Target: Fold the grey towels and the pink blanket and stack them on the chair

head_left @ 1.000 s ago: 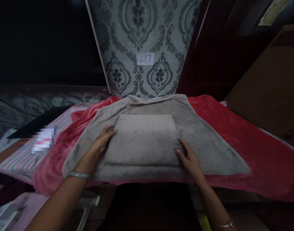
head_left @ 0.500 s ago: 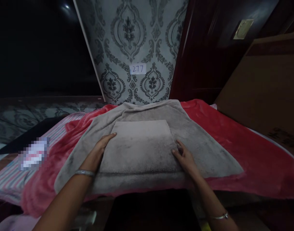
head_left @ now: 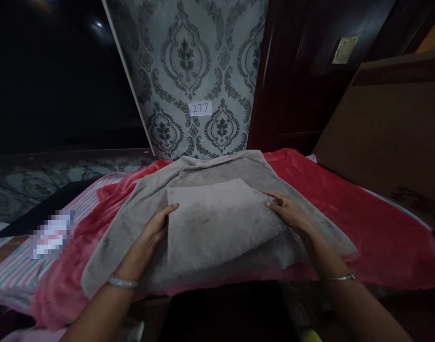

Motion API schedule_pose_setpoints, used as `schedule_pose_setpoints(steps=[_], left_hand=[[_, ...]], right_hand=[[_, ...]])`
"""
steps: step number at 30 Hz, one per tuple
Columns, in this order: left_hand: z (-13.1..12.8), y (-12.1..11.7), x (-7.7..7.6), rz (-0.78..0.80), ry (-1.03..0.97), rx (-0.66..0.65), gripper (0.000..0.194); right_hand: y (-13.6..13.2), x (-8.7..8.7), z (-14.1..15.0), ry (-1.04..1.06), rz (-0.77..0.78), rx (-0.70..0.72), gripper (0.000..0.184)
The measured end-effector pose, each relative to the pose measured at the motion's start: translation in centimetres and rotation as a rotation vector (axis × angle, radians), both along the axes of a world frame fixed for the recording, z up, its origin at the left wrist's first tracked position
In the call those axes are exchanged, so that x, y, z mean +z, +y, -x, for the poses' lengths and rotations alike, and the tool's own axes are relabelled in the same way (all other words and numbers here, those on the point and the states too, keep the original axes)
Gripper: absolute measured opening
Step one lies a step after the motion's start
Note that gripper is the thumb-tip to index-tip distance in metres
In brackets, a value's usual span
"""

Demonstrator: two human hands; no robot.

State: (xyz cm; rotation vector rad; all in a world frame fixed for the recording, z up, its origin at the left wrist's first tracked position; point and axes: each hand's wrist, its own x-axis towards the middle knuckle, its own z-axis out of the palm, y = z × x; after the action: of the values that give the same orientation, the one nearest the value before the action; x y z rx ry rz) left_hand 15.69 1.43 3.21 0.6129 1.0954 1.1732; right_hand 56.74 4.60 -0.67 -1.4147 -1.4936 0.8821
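A folded grey plush cloth lies between my hands, its right side tilted up. My left hand grips its left edge, thumb on top and fingers hidden underneath. At the right edge, my right hand pinches the cloth between thumb and forefinger. Beneath it spreads a larger grey plush cloth, with a wrinkled back edge. Whether the two grey cloths are one piece, I cannot tell.
A red plush blanket lies under the grey cloth, bunched at left over a striped cloth. A cardboard box stands at right. Behind are a dark screen and a patterned wall with a paper label.
The folded cloth's right side has lifted and swung away from me, with my right hand moving up and to the right. My left hand has shifted slightly right.
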Motion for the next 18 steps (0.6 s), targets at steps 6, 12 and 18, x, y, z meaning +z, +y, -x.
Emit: schedule_pose_setpoints(steps=[6, 12, 18], left_hand=[[-3.6, -5.1, -3.6, 0.033, -0.031, -0.070, 0.025], [-3.4, -5.7, -4.6, 0.077, -0.073, -0.092, 0.034], [-4.0, -5.5, -4.3, 0.091, -0.044, -0.015, 0.052]], right_hand=[[1.7, -1.5, -4.4, -0.065, 0.028, -0.081, 0.041], [-3.8, -6.1, -2.0, -0.008, -0.243, -0.517, 0.058], [-13.9, -7.4, 3.5, 0.245, -0.219, -0.628, 0.043]])
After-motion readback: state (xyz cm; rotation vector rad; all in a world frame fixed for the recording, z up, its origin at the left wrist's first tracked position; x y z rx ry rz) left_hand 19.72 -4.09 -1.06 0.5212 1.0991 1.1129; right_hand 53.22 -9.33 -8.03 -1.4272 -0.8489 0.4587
